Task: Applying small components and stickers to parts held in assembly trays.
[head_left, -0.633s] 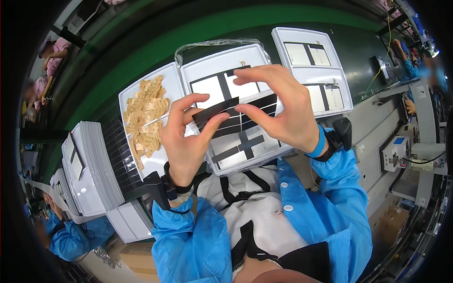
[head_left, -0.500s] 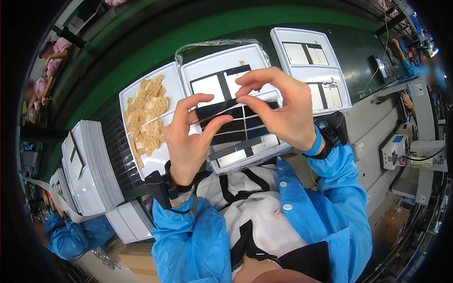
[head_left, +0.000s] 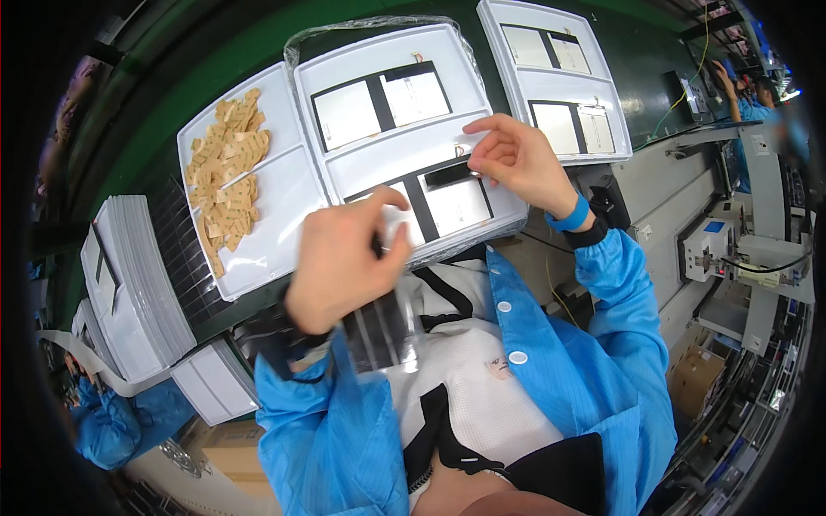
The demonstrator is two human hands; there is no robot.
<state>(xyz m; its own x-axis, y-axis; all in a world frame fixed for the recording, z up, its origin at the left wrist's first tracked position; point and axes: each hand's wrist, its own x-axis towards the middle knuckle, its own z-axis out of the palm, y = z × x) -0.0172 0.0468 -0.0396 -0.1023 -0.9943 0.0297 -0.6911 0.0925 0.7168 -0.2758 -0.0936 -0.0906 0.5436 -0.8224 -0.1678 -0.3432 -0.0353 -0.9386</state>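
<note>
My right hand (head_left: 516,168) pinches a small black strip (head_left: 449,175) between thumb and fingertips. The strip is just above a flat white-and-black panel (head_left: 456,206), like a battery pack, in the near compartment of the middle white tray (head_left: 379,168). My left hand (head_left: 348,258), smeared by motion, is curled over the tray's near left edge. Below it hangs a clear sheet with black strips (head_left: 379,335), which it seems to grip; the fingers on it are partly hidden. Another such panel (head_left: 348,116) is in the far compartment.
Tan paper backing pieces (head_left: 228,163) are heaped in the left tray (head_left: 288,189). A right tray (head_left: 551,82) holds more panels. Stacked white trays (head_left: 138,284) stand at the left beside a black gridded rack (head_left: 185,249). Grey machinery (head_left: 710,245) is at the right; other people work farther off.
My hands have moved apart. The black strip is off the clear sheet and in my right hand, lower over the tray. My left hand has drawn the sheet down toward my body.
</note>
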